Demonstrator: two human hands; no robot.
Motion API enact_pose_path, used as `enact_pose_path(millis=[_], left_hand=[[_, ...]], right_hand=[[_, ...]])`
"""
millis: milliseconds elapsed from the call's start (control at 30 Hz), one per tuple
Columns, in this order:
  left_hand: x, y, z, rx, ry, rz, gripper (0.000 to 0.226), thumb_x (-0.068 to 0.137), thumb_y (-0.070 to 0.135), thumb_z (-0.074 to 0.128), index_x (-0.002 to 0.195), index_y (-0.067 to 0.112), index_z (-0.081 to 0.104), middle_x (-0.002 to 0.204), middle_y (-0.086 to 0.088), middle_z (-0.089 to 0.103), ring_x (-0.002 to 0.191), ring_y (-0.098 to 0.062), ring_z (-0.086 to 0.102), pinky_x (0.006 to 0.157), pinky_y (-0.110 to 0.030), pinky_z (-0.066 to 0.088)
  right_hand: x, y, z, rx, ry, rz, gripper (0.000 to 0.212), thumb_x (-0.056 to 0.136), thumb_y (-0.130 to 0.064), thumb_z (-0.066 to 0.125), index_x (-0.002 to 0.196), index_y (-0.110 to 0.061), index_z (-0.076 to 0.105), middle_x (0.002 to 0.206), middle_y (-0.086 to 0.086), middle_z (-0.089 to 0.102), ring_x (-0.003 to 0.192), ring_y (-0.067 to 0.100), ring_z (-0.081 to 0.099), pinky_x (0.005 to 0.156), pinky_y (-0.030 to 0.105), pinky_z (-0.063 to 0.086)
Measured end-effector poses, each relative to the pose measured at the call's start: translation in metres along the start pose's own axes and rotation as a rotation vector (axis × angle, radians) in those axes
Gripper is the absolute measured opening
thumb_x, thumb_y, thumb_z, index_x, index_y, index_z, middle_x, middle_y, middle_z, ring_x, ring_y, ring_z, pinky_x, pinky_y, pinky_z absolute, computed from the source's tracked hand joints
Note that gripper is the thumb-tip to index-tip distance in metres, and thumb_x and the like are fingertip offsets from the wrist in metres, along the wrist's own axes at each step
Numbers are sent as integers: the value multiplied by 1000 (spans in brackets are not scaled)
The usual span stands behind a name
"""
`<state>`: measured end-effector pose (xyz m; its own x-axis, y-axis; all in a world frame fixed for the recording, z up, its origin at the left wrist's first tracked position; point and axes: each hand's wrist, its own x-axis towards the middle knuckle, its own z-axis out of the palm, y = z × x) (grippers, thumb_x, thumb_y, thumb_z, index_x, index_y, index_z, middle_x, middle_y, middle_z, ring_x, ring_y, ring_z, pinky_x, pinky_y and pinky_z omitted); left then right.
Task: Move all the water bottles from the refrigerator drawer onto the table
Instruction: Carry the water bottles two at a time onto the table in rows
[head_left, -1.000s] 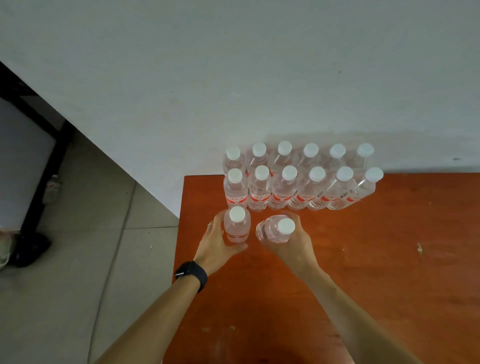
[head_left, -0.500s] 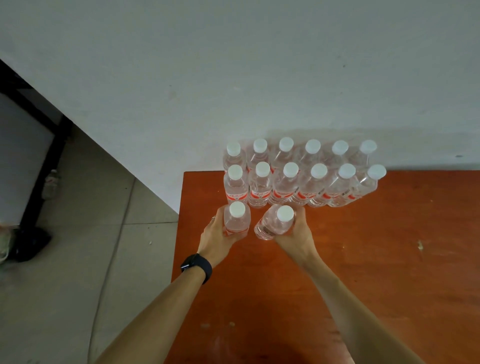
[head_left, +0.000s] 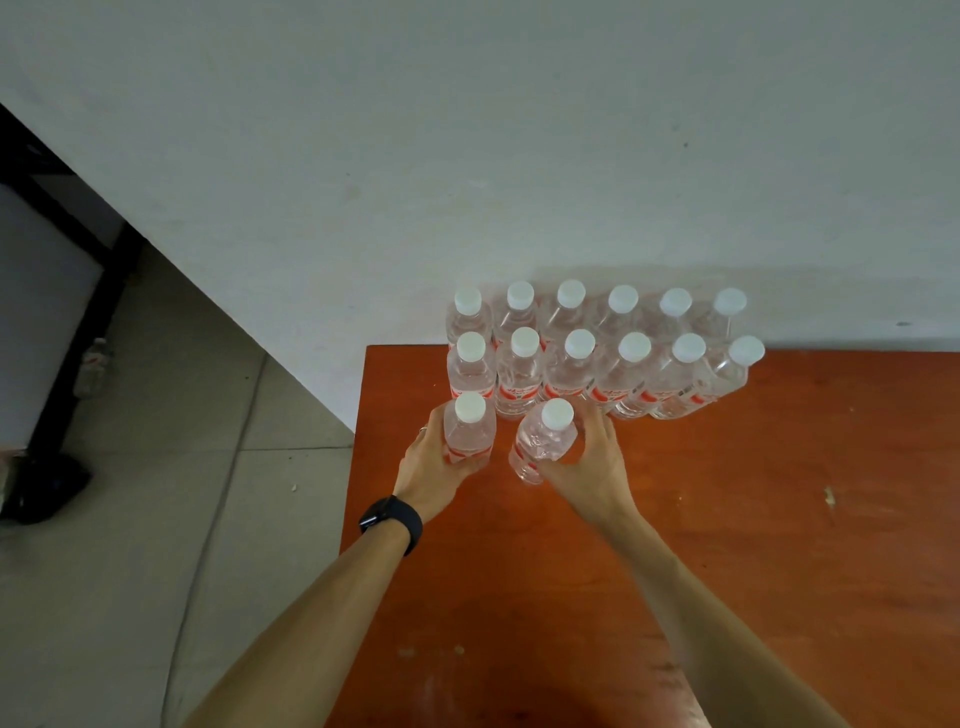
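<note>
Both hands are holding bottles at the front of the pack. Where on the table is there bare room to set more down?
Bare wood runs right of the right hand to the table edge, and along the near side around both forearms. It is crowded at the far left corner: two rows of bottles stand packed against the wall, with the left hand at the table's left edge.

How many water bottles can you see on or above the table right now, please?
14: six in the back row by the wall, six in the second row, one in the left hand, one in the right hand. None seem hidden.
</note>
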<state>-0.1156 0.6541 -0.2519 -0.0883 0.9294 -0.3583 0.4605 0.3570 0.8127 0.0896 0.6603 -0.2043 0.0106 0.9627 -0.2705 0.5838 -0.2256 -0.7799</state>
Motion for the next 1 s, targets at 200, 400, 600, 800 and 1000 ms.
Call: enact_pose_path(millis=[200,400,600,800,1000], left_hand=[[-1,2,-1,31,4,12,78,82,41,80,143,41,30,139,7,55,128,-24,55,104,-52,49],[0,7,-1,4,23,2,78,83,39,80,144,39,32,138,6,55,128,-23,55,102,-45,48],[4,10,1,-30,67,-12,83,84,30,81,144,32,23,136,1,57,121,-28,61,95,-46,56],[4,16,4,-55,42,0,86,85,34,79,153,34,26,145,5,53,133,-24,52,105,-48,46],[6,20,2,-13,25,25,88,85,38,78,154,38,24,143,6,55,133,-25,52,106,-52,47]], right_hand=[[-10,17,25,-139,11,196,100,71,-63,80,148,-25,29,143,0,52,126,25,56,99,47,53],[13,18,34,-138,23,104,81,80,-58,76,142,-24,37,134,-5,62,119,22,63,94,40,57],[24,14,25,12,-160,18,83,84,-35,80,151,-27,32,144,-5,57,129,21,58,96,25,49],[34,11,33,88,-161,72,78,82,-30,83,147,-23,41,140,-2,60,125,23,60,99,33,51],[38,9,42,68,-127,138,50,92,-22,70,137,-17,50,115,-5,68,95,14,66,74,21,53]])
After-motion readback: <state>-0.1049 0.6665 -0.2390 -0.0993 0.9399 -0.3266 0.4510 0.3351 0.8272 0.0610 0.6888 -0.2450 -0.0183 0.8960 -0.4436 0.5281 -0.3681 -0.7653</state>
